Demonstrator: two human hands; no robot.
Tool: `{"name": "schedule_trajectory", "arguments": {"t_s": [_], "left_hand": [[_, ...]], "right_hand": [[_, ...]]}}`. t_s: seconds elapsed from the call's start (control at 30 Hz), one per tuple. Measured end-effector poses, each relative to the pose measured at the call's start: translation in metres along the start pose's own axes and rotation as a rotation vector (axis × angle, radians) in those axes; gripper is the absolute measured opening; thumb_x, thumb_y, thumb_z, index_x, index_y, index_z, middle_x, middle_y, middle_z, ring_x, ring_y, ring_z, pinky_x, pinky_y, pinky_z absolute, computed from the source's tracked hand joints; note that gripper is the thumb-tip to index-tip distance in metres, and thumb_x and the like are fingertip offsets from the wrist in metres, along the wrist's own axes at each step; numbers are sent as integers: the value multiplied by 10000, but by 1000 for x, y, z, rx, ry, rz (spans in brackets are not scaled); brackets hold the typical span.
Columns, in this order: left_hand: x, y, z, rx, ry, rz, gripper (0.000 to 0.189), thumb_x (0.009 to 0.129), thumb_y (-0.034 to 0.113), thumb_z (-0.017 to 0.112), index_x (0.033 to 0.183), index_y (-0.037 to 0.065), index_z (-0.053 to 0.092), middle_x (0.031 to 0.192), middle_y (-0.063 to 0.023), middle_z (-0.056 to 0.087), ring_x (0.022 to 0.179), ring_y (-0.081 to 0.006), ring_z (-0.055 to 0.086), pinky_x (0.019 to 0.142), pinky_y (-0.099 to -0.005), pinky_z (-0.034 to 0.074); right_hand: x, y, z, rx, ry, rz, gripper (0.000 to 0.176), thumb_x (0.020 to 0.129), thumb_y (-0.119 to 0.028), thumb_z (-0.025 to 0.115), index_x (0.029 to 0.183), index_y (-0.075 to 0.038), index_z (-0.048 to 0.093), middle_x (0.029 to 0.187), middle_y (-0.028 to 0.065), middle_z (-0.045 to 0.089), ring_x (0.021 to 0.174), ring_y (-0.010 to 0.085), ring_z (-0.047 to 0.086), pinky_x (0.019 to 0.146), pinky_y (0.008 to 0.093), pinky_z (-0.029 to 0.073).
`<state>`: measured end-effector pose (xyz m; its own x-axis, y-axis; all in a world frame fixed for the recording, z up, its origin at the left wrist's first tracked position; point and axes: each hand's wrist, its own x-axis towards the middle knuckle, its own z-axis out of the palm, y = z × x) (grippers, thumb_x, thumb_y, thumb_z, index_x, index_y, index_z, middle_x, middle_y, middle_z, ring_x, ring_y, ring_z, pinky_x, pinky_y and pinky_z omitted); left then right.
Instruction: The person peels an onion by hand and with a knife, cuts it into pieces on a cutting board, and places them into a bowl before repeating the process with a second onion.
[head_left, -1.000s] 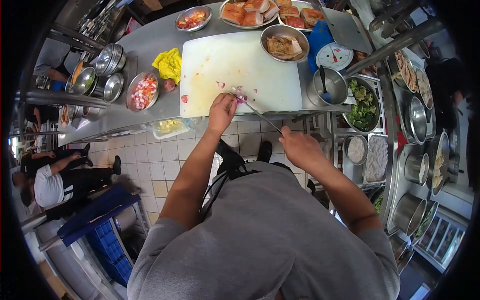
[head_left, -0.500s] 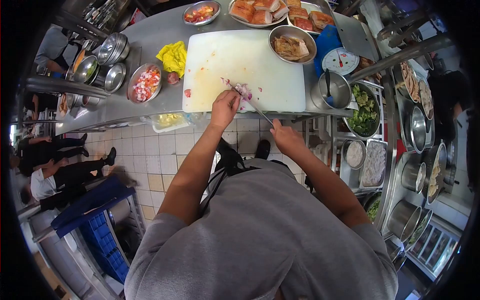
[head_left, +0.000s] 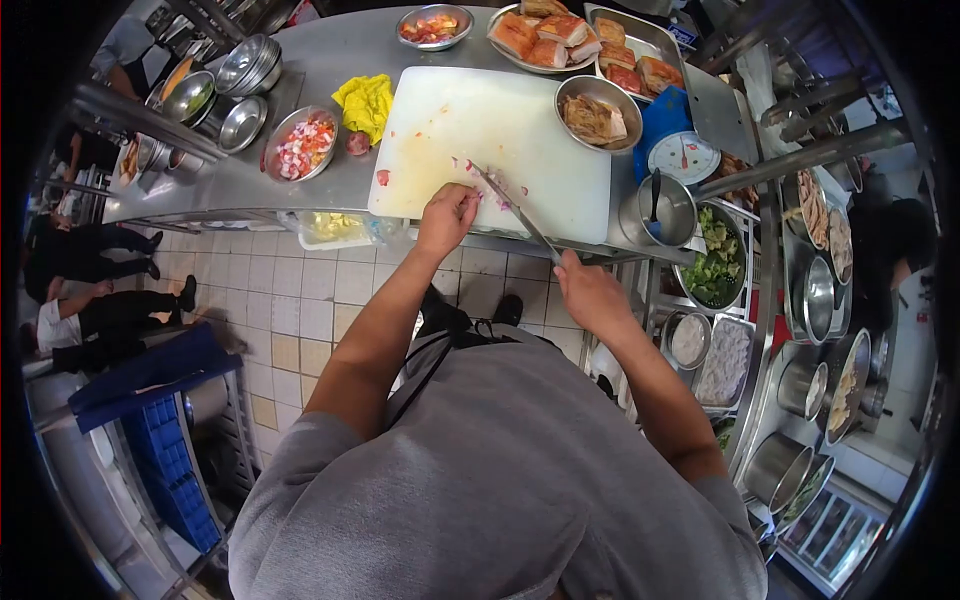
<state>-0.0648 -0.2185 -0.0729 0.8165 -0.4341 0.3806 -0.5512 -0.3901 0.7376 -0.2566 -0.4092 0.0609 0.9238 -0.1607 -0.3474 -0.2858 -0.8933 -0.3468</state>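
Observation:
My right hand is wrapped round the handle of a knife, whose blade slants up and left over the front of the white cutting board. Beside the blade, on the board's front edge, my left hand has its fingers curled together; whatever they pinch is too small to make out. Chopped purple onion lies around the blade. A red scrap sits near the board's left edge. On the board's back right corner stands a metal bowl with browned pieces.
Left of the board are a yellow cloth, a whole onion and a bowl of chopped vegetables. Meat slabs lie behind. A scale and a metal pot stand right. People are at far left.
The view has shifted slightly. The knife's blade has turned steeper, and its tip has moved up past the onion. My right hand is a little lower and further right.

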Motion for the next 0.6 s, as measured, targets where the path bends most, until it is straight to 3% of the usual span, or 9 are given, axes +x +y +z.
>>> {"name": "schedule_trajectory", "arguments": {"t_s": [0.17,0.6], "left_hand": [[0,0,3,42,8,-8,130,845,98,693,958,43,660,909,-140,657,855,-332,654,773,-409,538],[3,-1,7,4,6,-35,91,827,50,695,911,31,664,880,-124,644,797,-311,654,722,-385,540]], "right_hand": [[-15,-10,3,-6,-83,53,273,1040,-314,428,1070,-46,471,822,272,678,812,491,663,734,591,508],[-6,-15,8,75,-162,49,266,1039,-296,424,1069,-33,452,849,282,675,842,499,652,748,595,492]]}}
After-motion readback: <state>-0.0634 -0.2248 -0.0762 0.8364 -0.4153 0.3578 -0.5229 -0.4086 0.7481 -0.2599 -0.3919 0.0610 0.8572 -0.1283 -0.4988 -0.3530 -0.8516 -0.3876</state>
